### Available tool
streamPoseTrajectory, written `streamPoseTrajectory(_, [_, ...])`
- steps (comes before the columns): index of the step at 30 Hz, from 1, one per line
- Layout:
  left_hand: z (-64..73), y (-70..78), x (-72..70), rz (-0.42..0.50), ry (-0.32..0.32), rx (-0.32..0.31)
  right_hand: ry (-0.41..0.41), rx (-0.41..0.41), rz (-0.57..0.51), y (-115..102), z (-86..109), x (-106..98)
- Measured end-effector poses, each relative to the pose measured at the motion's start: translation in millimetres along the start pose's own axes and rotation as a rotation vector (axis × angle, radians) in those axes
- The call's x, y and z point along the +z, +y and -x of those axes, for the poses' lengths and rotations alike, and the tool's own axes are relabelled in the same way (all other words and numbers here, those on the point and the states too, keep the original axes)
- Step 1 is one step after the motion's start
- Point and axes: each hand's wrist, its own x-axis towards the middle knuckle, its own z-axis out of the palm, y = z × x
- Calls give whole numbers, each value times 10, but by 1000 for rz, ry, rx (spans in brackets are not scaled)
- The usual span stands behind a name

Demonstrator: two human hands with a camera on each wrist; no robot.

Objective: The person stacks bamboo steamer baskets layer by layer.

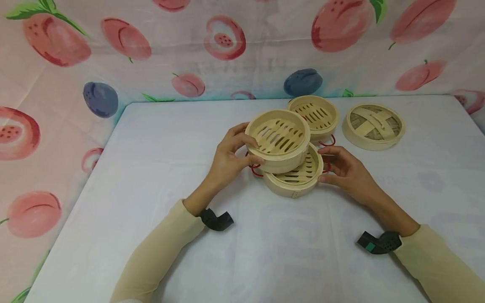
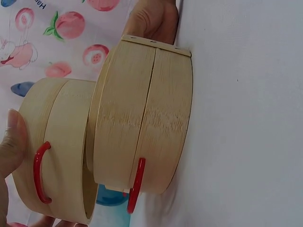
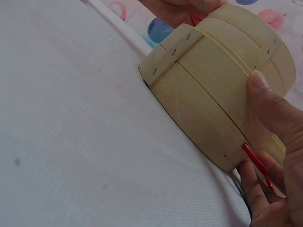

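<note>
My left hand [image 1: 233,149] grips a round bamboo steamer basket [image 1: 282,165] by its left side, thumb in front and fingers over the rim. This basket is raised over a second steamer basket [image 1: 289,191], overlaps its back left part and hides some of its slatted floor. With thumb and fingers, my right hand [image 1: 346,170] holds the lower basket at its right side, around a red loop handle [image 3: 254,158]. In the left wrist view, the upper basket [image 2: 57,109] is tilted against the lower basket [image 2: 142,109], with a gap opening between them.
Behind the held baskets stands a third steamer basket [image 1: 323,135], with a red handle [image 1: 327,141] at its front. To its right lies a woven bamboo lid [image 1: 373,142] with a strap handle. A white cloth covers the table [image 1: 159,160]; a fruit-print curtain [image 1: 257,59] hangs behind.
</note>
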Motion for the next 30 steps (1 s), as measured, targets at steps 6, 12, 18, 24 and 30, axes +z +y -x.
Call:
streamPoseTrajectory(6, [10,-3,40,-15,-13,-3,1,3,4,-5,4,4])
streamPoseTrajectory(12, [22,26,73,-34,-15,-7,0,6,9,-12,6,5])
streamPoseTrajectory(18, [41,52,111,-42,-24,-17,6,17,26,-23,0,6])
streamPoseTrajectory(24, [55,70,142,-58,-31,-26,-1,6,15,-28,0,6])
streamPoseTrajectory(30, [75,94,172,-99,-36,-27,-5,-17,-20,-28,2,9])
